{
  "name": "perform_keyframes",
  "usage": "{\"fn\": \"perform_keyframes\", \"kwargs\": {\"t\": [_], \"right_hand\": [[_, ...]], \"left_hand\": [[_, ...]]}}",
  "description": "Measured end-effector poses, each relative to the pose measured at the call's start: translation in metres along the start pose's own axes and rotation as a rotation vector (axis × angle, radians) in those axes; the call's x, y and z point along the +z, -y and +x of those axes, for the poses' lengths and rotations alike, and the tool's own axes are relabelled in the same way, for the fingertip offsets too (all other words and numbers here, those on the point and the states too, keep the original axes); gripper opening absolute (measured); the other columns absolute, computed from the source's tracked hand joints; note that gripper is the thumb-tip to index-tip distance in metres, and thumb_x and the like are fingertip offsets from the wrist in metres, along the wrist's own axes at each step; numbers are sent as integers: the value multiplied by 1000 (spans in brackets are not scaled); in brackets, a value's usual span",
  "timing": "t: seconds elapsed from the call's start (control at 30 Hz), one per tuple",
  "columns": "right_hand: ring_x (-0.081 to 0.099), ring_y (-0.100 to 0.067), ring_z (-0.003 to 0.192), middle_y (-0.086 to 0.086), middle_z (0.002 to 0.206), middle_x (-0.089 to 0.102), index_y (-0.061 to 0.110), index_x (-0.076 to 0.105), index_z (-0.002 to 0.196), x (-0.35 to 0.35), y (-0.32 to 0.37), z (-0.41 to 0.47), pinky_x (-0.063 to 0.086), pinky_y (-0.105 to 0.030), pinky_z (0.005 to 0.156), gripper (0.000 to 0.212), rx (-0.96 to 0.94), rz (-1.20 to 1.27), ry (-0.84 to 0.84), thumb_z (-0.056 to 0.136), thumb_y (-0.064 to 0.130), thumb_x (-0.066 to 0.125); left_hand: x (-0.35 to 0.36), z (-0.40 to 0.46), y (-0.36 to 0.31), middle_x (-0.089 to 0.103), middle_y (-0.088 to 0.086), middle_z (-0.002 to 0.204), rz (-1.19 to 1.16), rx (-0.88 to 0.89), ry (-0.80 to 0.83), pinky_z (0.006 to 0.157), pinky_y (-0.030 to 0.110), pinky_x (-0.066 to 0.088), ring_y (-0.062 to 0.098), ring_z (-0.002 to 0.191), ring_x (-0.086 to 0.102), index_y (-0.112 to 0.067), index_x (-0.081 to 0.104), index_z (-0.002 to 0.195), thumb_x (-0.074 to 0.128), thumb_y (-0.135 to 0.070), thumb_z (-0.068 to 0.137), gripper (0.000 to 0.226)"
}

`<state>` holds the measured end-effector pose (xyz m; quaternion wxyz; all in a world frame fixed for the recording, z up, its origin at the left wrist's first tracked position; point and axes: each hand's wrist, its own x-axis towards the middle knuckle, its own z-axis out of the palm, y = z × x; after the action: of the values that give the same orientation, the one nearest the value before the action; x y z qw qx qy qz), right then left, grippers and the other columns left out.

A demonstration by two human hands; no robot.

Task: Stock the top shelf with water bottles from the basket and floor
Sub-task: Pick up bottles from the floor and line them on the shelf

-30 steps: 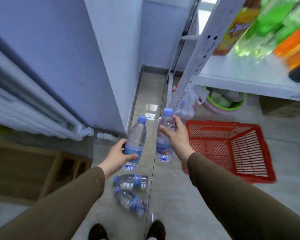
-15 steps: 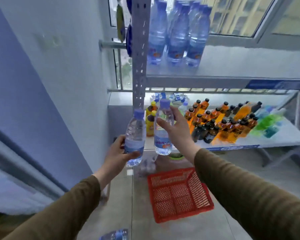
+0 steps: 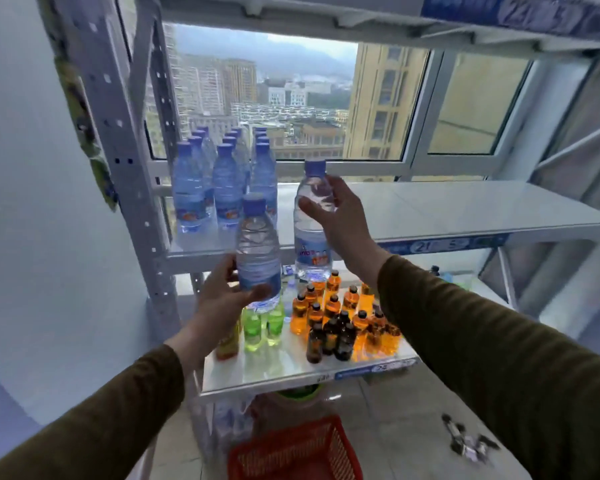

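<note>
Clear bottles stand upright in both grips: the right hand (image 3: 343,220) holds a water bottle (image 3: 312,233) at the shelf's (image 3: 465,216) front edge, nearer than the left hand's (image 3: 222,299) lower bottle (image 3: 258,254).

Both arms reach forward and up, sleeves brown to the wrists. Left hand (image 3: 222,299) sits lower, palm turned inward, fingers curled around the lower body of a water bottle (image 3: 257,251), thumb across its front. Right hand (image 3: 340,220) is higher, wrapped around the upper part of a second bottle (image 3: 310,244), thumb to the left. Both bottles upright.
</note>
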<state>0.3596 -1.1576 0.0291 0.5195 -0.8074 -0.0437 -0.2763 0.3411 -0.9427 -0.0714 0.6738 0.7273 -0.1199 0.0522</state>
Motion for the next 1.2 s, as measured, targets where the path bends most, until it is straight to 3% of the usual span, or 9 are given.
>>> {"fn": "perform_keyframes", "kwargs": {"t": [0.17, 0.27, 0.4, 0.57, 0.67, 0.77, 0.93, 1.0, 1.2], "right_hand": [[63, -19, 113, -6, 124, 66, 10, 57, 137, -45, -22, 72, 49, -35, 101, 57, -7, 42, 63, 89, 28, 80], [63, -22, 119, -7, 132, 66, 13, 54, 138, -53, -37, 111, 50, -46, 107, 61, -9, 51, 98, 87, 35, 81], [63, -24, 123, -7, 137, 65, 15, 54, 132, -47, -55, 160, 51, -49, 107, 58, 5, 91, 145, 86, 34, 82], [63, -20, 111, 0, 121, 64, 20, 53, 124, -27, -77, 210, 52, -39, 99, 51, 14, 97, 187, 85, 30, 84], [64, -22, 114, -5, 127, 66, 16, 54, 129, -17, -92, 237, 51, -38, 98, 55, 14, 79, 213, 85, 30, 84], [64, -23, 115, -9, 134, 66, 22, 52, 121, -7, -110, 266, 53, -41, 100, 50, 53, 83, 258, 84, 29, 85], [64, -28, 121, -11, 137, 64, 17, 53, 133, 16, -140, 318, 52, -50, 106, 67, 66, 51, 303, 79, 36, 87], [64, -29, 120, -12, 137, 64, 17, 53, 133, 25, -149, 338, 52, -51, 106, 66, 67, 64, 328, 79, 34, 87], [64, -32, 118, -15, 132, 64, 15, 53, 126, 55, -175, 383, 53, -53, 104, 56, 68, 113, 425, 80, 21, 84]], "left_hand": [[73, 46, -18, 70, -2, 101, 51, 69, -43, 70, 13, 51, -6, 81, 65, -14, 59, 107, 89, -5, 66, 52], [94, 72, -25, 72, -9, 103, 63, 74, -74, 73, 14, 52, -5, 86, 66, -23, 61, 105, 90, -18, 60, 54], [107, 114, -24, 71, -10, 104, 103, 86, -116, 71, 11, 52, -9, 84, 65, -19, 61, 112, 88, -7, 69, 52], [120, 165, -10, 69, 0, 111, 133, 68, -164, 68, 3, 46, -9, 85, 63, -9, 59, 121, 85, -7, 74, 54], [131, 189, -1, 68, -2, 112, 135, 47, -173, 67, 2, 46, -3, 92, 60, -12, 58, 122, 85, -8, 75, 54], [144, 212, 5, 67, -5, 111, 121, 26, -196, 67, 4, 48, -2, 94, 60, -16, 58, 123, 85, -6, 75, 55], [163, 256, 11, 68, -7, 110, 136, 29, -271, 72, 8, 48, 1, 96, 62, -19, 60, 123, 86, -8, 75, 56], [170, 274, 14, 68, -5, 111, 145, 27, -318, 75, 12, 48, 11, 98, 64, -15, 60, 125, 86, -8, 74, 57], [179, 321, 25, 68, -8, 107, 164, 0, -412, 81, 21, 51, 12, 96, 65, -21, 60, 120, 87, -13, 75, 53]]}}
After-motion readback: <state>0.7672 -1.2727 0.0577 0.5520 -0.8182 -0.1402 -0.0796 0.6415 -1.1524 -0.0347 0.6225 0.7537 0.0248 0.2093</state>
